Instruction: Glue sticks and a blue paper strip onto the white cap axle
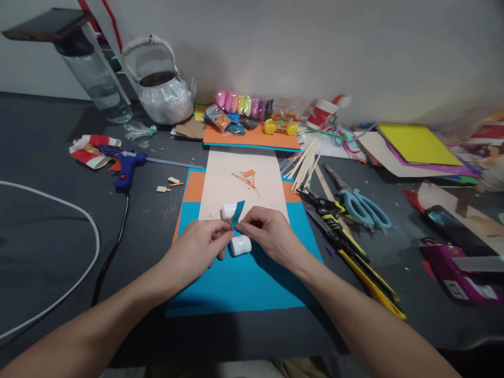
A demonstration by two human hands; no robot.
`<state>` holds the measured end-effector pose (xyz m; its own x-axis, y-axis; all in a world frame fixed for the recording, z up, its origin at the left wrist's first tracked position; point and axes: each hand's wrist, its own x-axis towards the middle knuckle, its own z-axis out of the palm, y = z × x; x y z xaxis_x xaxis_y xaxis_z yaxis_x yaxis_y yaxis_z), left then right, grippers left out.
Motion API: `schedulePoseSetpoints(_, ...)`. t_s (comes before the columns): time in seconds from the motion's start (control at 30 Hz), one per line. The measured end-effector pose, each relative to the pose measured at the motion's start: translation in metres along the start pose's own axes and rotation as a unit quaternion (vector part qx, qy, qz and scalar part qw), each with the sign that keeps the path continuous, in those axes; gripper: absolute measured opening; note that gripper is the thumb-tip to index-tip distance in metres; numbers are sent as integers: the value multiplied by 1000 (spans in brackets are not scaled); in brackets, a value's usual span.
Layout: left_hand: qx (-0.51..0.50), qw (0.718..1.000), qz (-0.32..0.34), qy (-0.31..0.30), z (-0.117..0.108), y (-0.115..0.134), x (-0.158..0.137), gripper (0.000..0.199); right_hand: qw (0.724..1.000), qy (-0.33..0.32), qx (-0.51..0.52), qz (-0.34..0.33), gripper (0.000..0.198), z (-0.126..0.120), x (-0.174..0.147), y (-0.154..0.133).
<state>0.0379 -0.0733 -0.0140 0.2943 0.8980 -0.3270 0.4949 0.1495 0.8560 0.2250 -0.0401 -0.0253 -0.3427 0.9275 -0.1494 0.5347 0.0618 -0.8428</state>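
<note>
left of the blue sheet (240, 289) lies a glue gun (128, 165). over the sheet, the left hand (200, 242) curls with fingertips by the strip (238, 211); whether they grip it, one cannot tell. the strip rises above the sheet between the hands, near two white tubs (241, 245). the right hand (271, 231) pinches its lower end. likely paper, it should be light, bendy and easily creased, best held by its edges. right of the sheet lie scissors (362, 207).

A craft work table, shown by the glue gun (125, 167), scissors (360, 206) and coloured paper (244, 283).
</note>
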Motion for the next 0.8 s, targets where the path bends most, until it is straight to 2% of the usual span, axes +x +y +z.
schedulePoseSetpoints(0.17, -105, 993, -32, -40, 0, -3, 5, 27, 1000, 0, -9, 12, 18, 1, -1, -4)
schedulePoseSetpoints(0.3, -132, 989, -39, -49, 0, -4, 8, 28, 1000, 4, 14, 27, 17, 1, -2, -7)
schedulePoseSetpoints(0.67, -166, 986, -14, -12, -3, 1, 4, 23, 982, -24, 179, 47, 25, -3, -7, -15)
schedulePoseSetpoints(0.8, -160, 987, 26, 23, -3, 1, 4, 21, 975, -27, 213, 53, 29, -3, -8, -15)
